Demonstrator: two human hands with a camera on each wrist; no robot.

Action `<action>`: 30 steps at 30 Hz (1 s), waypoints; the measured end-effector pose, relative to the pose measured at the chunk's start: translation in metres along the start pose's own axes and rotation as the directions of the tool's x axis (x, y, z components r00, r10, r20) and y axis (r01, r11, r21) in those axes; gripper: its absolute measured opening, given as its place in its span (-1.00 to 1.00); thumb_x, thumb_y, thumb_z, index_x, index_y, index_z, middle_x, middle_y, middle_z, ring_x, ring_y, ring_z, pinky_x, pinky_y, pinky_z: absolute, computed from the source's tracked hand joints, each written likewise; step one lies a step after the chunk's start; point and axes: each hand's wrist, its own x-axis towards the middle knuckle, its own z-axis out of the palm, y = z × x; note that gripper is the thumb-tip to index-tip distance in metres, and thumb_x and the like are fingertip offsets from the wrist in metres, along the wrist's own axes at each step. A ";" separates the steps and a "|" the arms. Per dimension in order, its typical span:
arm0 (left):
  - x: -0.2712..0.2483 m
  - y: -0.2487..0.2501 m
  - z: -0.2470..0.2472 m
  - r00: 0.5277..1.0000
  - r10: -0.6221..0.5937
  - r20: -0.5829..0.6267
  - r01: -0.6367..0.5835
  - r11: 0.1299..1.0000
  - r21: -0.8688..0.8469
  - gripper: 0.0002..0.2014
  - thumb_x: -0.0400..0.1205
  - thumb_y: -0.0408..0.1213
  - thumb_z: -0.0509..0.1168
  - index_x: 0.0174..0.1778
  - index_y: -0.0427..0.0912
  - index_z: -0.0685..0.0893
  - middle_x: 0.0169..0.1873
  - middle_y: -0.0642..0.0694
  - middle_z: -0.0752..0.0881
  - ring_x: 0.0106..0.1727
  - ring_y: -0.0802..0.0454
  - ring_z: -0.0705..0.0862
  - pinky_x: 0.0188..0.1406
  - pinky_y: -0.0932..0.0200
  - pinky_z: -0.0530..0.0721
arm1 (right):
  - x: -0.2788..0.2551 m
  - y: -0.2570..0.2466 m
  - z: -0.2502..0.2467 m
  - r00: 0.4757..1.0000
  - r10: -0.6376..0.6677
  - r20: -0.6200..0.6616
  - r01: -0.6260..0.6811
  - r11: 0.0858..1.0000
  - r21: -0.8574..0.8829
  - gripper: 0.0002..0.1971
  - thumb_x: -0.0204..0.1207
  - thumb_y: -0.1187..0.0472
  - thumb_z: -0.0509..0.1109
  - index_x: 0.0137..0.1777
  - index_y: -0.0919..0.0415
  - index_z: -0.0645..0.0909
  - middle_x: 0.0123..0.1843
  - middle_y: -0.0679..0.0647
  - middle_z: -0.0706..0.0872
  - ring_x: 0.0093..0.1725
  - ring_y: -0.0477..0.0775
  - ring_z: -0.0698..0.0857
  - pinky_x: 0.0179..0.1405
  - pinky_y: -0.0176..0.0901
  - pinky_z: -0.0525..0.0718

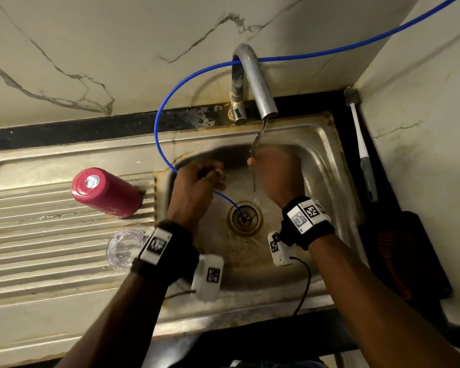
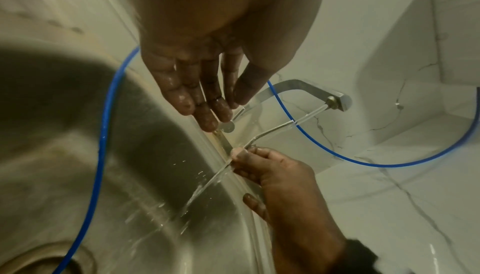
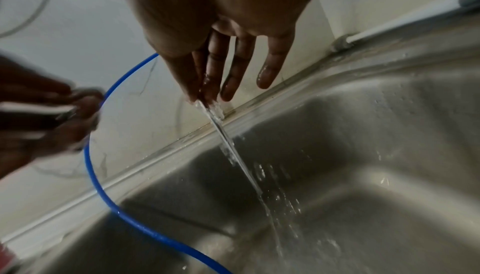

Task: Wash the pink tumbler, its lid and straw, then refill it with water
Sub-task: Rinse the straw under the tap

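From above, your right hand pinches the straw under the tap, tumbler and lid left of it awaiting refill; the left wrist shows your left hand open; the right wrist shows water running off the straw.

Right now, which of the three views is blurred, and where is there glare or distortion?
Right wrist view: the left hand is smeared by motion blur. Head view: a bright glare spot on the pink tumbler, and the wide lens bends the sink edges. Left wrist view: mostly sharp, soft at the corners.
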 end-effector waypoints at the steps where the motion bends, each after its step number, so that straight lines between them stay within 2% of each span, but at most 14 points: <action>1: 0.010 0.006 0.002 1.000 0.028 0.000 -0.028 1.000 -0.006 -0.83 0.83 -0.33 0.31 0.25 -0.02 0.75 0.09 -0.03 0.86 0.07 0.09 0.84 -0.05 0.25 0.71 | 0.000 0.000 0.000 1.000 -0.010 0.003 0.010 1.000 -0.008 -0.78 0.65 0.16 0.53 0.23 0.22 0.80 0.03 0.03 0.88 -0.02 -0.16 0.80 0.01 -0.42 0.73; 3: 0.030 0.016 0.009 0.997 0.075 0.005 -0.075 0.997 -0.018 -0.75 0.84 -0.31 0.29 0.40 -0.01 0.72 0.27 -0.02 0.83 0.30 0.06 0.78 0.25 0.03 0.73 | 0.001 -0.001 0.000 1.000 -0.015 -0.027 0.015 1.000 0.010 -0.84 0.65 0.18 0.54 0.14 0.21 0.82 -0.11 -0.01 0.86 -0.20 -0.20 0.79 -0.17 -0.50 0.68; 5: 0.046 0.026 0.016 0.994 0.103 0.026 -0.101 0.994 -0.040 -0.63 0.88 -0.29 0.23 0.60 0.02 0.61 0.51 0.02 0.71 0.51 0.10 0.64 0.50 -0.01 0.63 | 0.001 -0.003 0.001 1.000 -0.027 0.002 0.027 0.999 0.032 -0.89 0.65 0.19 0.52 0.08 0.19 0.82 -0.20 -0.06 0.83 -0.30 -0.17 0.79 -0.29 -0.43 0.69; 7: 0.057 0.039 0.025 0.993 0.106 0.047 -0.101 0.991 -0.084 -0.53 0.91 -0.23 0.19 0.78 0.01 0.44 0.69 0.00 0.55 0.64 0.10 0.50 0.59 0.04 0.52 | 0.002 -0.004 0.001 1.000 -0.029 0.001 0.029 0.998 0.061 -0.91 0.64 0.20 0.53 0.07 0.17 0.82 -0.17 -0.05 0.85 -0.23 -0.15 0.82 -0.21 -0.28 0.76; 10: 0.065 0.052 0.038 0.995 0.078 0.069 -0.069 0.989 -0.128 -0.50 0.93 -0.08 0.14 0.84 0.05 0.33 0.78 -0.02 0.43 0.65 0.14 0.42 0.72 -0.13 0.42 | 0.005 -0.005 -0.003 0.992 -0.084 -0.099 0.092 0.993 0.071 -0.90 0.59 0.24 0.58 0.07 0.21 0.83 -0.10 0.02 0.88 -0.12 -0.08 0.83 -0.05 -0.21 0.78; 13: 0.069 0.055 0.048 0.995 0.069 0.077 -0.056 0.986 -0.158 -0.49 0.93 -0.02 0.13 0.84 0.09 0.33 0.78 -0.02 0.42 0.72 0.07 0.41 0.78 -0.27 0.37 | 0.004 -0.008 -0.008 0.984 -0.143 -0.107 0.150 0.987 0.066 -0.88 0.57 0.28 0.60 0.08 0.23 0.83 -0.07 0.07 0.88 -0.08 0.00 0.83 0.01 -0.17 0.77; 15: 0.073 0.055 0.051 0.995 0.069 0.069 -0.056 0.982 -0.178 -0.49 0.93 -0.02 0.13 0.84 0.08 0.33 0.78 -0.03 0.43 0.76 0.02 0.40 0.78 -0.29 0.37 | 0.004 -0.006 -0.008 0.988 -0.129 -0.084 0.134 0.989 0.068 -0.88 0.58 0.24 0.59 0.08 0.21 0.83 -0.07 0.06 0.88 -0.09 0.00 0.83 0.01 -0.09 0.80; 19: 0.077 0.053 0.053 1.000 0.022 0.017 -0.016 0.956 -0.294 -0.51 0.93 -0.07 0.15 0.82 0.02 0.38 0.74 -0.04 0.50 0.66 0.06 0.50 0.67 -0.14 0.47 | 0.003 0.002 -0.004 0.995 -0.104 -0.014 0.104 0.994 0.024 -0.78 0.64 0.05 0.51 0.12 0.17 0.84 -0.04 0.05 0.89 -0.06 0.01 0.84 0.01 0.04 0.81; 21: 0.077 0.053 0.053 1.000 -0.022 -0.008 0.017 0.912 -0.410 -0.52 0.93 -0.13 0.16 0.80 -0.04 0.41 0.67 -0.07 0.57 0.64 0.04 0.55 0.57 -0.08 0.51 | 0.003 0.003 -0.004 0.996 -0.086 -0.007 0.086 0.996 0.023 -0.80 0.64 0.08 0.53 0.12 0.19 0.84 -0.01 0.04 0.89 -0.03 -0.01 0.84 0.04 -0.02 0.80; 23: 0.077 0.052 0.052 0.999 -0.049 -0.010 0.039 0.883 -0.469 -0.54 0.92 -0.16 0.16 0.78 -0.08 0.45 0.62 -0.06 0.64 0.65 0.02 0.56 0.60 -0.10 0.50 | 0.003 0.003 -0.003 0.997 -0.077 -0.015 0.078 0.997 0.030 -0.82 0.62 0.14 0.57 0.11 0.22 0.84 0.00 0.06 0.90 -0.01 0.00 0.84 0.07 -0.08 0.78; 26: 0.080 0.052 0.051 0.999 -0.040 0.023 0.046 0.890 -0.454 -0.55 0.93 -0.17 0.14 0.77 -0.08 0.47 0.59 -0.02 0.66 0.66 0.03 0.55 0.62 -0.09 0.49 | 0.004 0.002 0.000 0.997 -0.083 -0.007 0.083 0.996 0.036 -0.81 0.62 0.11 0.53 0.09 0.22 0.84 -0.03 0.06 0.90 -0.04 0.02 0.85 0.06 -0.02 0.79; 29: 0.082 0.054 0.050 0.997 -0.030 0.067 0.057 0.891 -0.450 -0.55 0.93 -0.16 0.13 0.76 -0.09 0.48 0.64 -0.06 0.63 0.68 0.00 0.54 0.72 -0.15 0.44 | 0.003 0.001 -0.001 0.996 -0.092 -0.017 0.092 0.996 0.001 -0.86 0.61 0.15 0.56 0.05 0.21 0.84 -0.08 0.05 0.90 -0.10 -0.03 0.83 -0.02 -0.21 0.77; 30: 0.082 0.055 0.049 0.997 -0.024 0.076 0.055 0.897 -0.438 -0.55 0.93 -0.15 0.14 0.76 -0.09 0.48 0.64 -0.08 0.63 0.68 0.00 0.55 0.73 -0.17 0.45 | 0.003 0.001 -0.002 0.996 -0.088 -0.012 0.088 0.996 -0.005 -0.86 0.61 0.16 0.57 0.05 0.21 0.83 -0.09 0.05 0.90 -0.11 -0.05 0.83 -0.02 -0.20 0.77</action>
